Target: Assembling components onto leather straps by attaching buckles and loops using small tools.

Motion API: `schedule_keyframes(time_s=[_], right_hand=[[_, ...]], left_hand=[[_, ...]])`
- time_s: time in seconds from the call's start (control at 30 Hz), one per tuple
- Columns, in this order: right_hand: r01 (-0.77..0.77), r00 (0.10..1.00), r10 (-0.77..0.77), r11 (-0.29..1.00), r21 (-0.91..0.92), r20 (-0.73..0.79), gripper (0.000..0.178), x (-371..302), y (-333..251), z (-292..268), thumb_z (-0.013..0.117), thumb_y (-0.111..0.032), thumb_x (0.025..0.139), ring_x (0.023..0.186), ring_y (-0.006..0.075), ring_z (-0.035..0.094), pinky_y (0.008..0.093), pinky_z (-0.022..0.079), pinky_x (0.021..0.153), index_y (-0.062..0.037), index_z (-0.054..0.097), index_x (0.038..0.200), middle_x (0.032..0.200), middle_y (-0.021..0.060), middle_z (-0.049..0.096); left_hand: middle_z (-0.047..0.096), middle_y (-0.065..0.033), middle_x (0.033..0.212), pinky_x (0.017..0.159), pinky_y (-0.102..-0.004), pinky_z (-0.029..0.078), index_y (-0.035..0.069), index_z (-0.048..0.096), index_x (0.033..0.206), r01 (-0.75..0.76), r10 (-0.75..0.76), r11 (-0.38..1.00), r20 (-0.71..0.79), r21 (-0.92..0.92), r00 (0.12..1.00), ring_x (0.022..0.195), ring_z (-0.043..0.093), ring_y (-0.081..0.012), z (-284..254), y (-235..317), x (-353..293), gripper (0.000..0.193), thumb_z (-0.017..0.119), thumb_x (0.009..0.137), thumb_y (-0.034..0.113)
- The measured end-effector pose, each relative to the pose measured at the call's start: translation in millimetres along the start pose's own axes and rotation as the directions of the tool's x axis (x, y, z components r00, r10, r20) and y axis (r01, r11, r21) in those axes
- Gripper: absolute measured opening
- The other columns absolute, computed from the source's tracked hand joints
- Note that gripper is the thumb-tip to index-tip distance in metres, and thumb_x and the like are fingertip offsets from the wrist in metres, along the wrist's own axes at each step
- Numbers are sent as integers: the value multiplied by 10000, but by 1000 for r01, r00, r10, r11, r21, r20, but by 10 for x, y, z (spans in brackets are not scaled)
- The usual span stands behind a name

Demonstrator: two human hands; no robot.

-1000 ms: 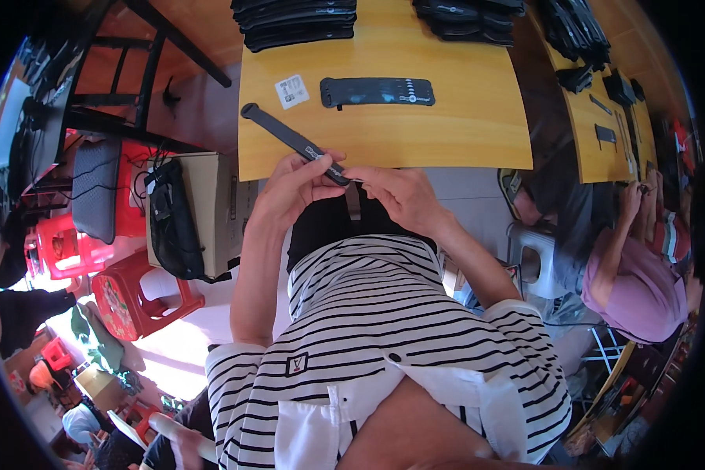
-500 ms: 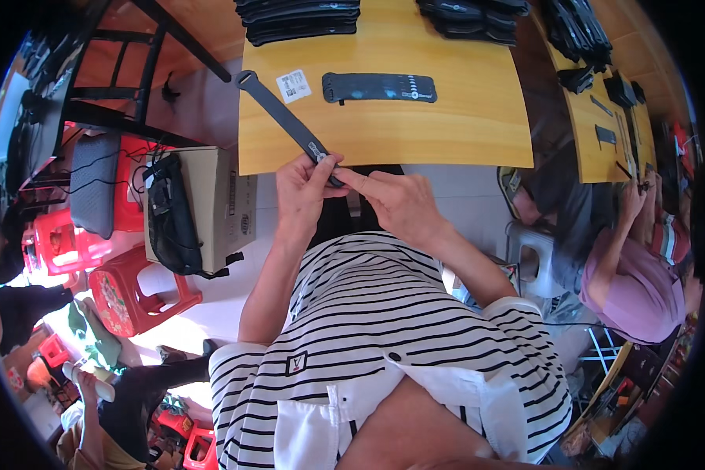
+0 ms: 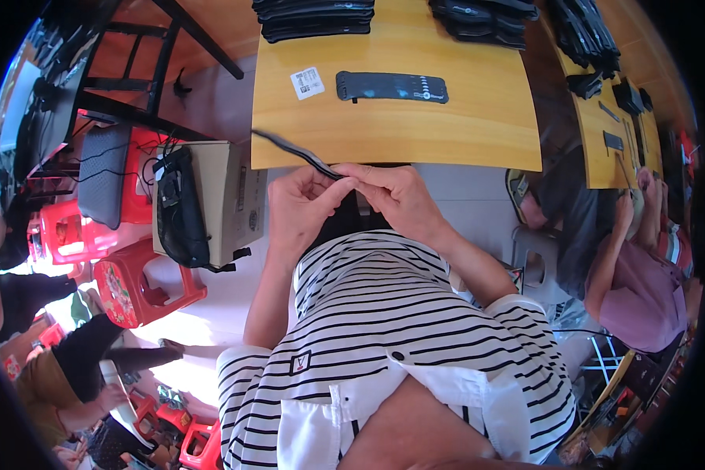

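Both my hands meet just off the near edge of the yellow wooden table, pinching one end of a dark grey strap. The strap is turned edge-on, and its free end reaches up and left over the table edge. My left hand has its fingers closed around the strap near that end. Thumb and fingertips of my right hand press on the same end, which they mostly hide. Farther in on the table lies a wider, flat dark band with white printed marks. Beside it is a small white printed label.
Stacked black straps and a second stack sit at the table's far side. On my left stand a cardboard box with a black pouch, and red stools. Another person works at a table on the right.
The strap has turned from its flat face to its edge, and its free end has dropped toward the table's near edge. My right fingers have shifted from pointing onto the strap to pinching it.
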State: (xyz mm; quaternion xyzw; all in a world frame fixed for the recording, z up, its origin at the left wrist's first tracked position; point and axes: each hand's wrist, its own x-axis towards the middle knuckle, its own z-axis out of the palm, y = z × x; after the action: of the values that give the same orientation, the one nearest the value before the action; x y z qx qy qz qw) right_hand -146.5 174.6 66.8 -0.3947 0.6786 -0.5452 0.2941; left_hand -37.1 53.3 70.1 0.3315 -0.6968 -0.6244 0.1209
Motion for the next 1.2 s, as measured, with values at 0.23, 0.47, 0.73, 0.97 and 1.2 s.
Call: schedule_keyframes(time_s=[0.23,0.47,0.73,0.97,1.2], right_hand=[[-137,984,80,910,392,160,238,31,6,-35,523,-22,848,628,81,491,206,411,580,-2,596,1074,729,-6,572],[-223,964,120,849,479,236,270,28,6,-56,482,-17,875,569,32,351,173,295,497,-12,576,1128,664,-43,452],[-241,960,119,809,537,253,278,2,-141,-102,490,-43,883,547,25,313,167,267,464,-20,563,1150,617,-59,386],[-416,906,194,569,709,375,301,-5,-149,-161,494,-60,885,515,18,309,154,239,434,-33,538,1182,581,-63,356],[-59,990,27,972,227,141,249,16,-197,-118,589,-64,797,523,32,352,199,304,487,3,592,1036,600,-45,406]], left_hand=[[574,-40,561,454,-207,441,-47,601,692,-24,24,999,9,-30,1000,502,542,-63,-14,72,-71,259,646,801,184],[551,-75,512,432,-221,414,-40,542,626,-192,188,979,57,72,981,466,540,-93,1,72,-90,280,573,843,134],[506,-65,463,398,-248,342,-24,487,574,-378,373,909,61,175,926,411,452,-88,-41,68,-56,281,563,824,79],[486,-25,450,388,-205,314,9,467,532,-305,319,935,54,-179,946,401,414,-59,11,107,-35,317,478,841,77],[461,-6,436,386,-213,297,6,449,514,-268,271,957,11,-108,963,409,398,-42,8,133,-84,329,499,832,72]])
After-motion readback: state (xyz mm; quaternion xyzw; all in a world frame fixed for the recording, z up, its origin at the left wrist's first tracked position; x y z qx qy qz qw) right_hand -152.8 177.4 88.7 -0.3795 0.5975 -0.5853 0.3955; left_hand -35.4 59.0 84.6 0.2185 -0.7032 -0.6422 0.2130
